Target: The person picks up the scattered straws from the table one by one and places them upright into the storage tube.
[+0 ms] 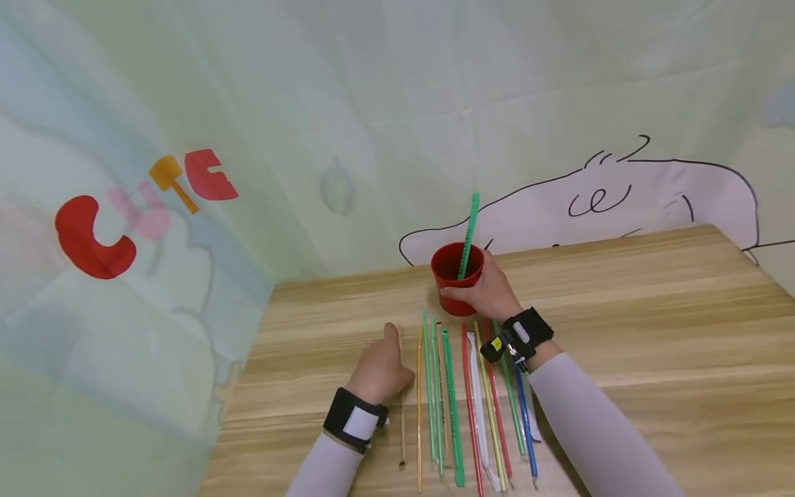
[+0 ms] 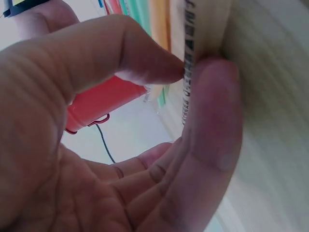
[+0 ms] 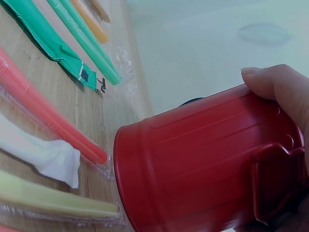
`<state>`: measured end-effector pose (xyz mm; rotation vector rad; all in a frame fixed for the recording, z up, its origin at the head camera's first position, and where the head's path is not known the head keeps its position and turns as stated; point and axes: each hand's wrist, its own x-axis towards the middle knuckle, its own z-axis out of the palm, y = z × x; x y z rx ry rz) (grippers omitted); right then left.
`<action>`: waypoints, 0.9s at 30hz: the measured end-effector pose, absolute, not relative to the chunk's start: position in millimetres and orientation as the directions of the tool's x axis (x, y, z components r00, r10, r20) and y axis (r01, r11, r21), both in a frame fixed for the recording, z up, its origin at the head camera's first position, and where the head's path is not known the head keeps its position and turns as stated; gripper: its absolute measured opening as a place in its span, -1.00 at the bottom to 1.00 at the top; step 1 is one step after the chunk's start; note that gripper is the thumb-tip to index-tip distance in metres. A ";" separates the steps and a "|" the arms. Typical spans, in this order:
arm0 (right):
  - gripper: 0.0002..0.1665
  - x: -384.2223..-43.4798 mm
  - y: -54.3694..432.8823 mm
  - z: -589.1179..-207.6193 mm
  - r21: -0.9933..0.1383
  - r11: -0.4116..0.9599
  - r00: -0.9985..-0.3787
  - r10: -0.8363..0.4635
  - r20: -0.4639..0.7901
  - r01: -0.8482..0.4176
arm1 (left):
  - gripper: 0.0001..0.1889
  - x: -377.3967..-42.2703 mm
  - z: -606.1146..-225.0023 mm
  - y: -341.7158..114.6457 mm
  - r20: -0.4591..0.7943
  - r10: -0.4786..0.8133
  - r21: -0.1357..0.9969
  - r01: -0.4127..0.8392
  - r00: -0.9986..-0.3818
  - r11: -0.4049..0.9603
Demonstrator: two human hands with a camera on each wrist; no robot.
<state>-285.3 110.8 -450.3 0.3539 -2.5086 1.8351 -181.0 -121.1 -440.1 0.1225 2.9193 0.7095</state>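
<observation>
My left hand [image 1: 380, 367] is at the left end of a row of straws and sticks. In the left wrist view its thumb and forefinger pinch a thin wood-coloured stick [image 1: 402, 431] with black print along one side. My right hand [image 1: 493, 286] holds a red bucket [image 1: 457, 304] near the back edge, fingers and thumb round its upper part. One green wrapped straw [image 1: 470, 231] stands in the bucket, leaning and sticking out over the rim. A red lug [image 3: 256, 183] shows on the bucket's side, beside the right hand.
Between the arms lie an orange straw [image 1: 419, 414], a green wrapped straw [image 1: 455, 421], a white-wrapped one [image 1: 478, 407], red straws, a yellow one [image 1: 491, 414] and a blue stick [image 1: 526, 421]. Behind the wooden table [image 1: 652, 331] hangs a printed curtain [image 1: 373, 103].
</observation>
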 end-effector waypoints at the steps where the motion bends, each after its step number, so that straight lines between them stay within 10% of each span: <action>1: 0.11 -285.2 110.7 -450.5 -0.939 0.286 -0.974 -0.174 0.143 -0.189 | -0.24 -182.3 -439.0 -121.1 -0.111 0.110 0.461 0.047 -0.988 0.886; 27: 0.09 -289.4 109.8 -453.5 -0.929 0.309 -0.973 -0.172 0.156 -0.203 | -0.60 -251.6 -317.1 -113.2 0.380 0.013 0.778 0.327 -0.925 0.537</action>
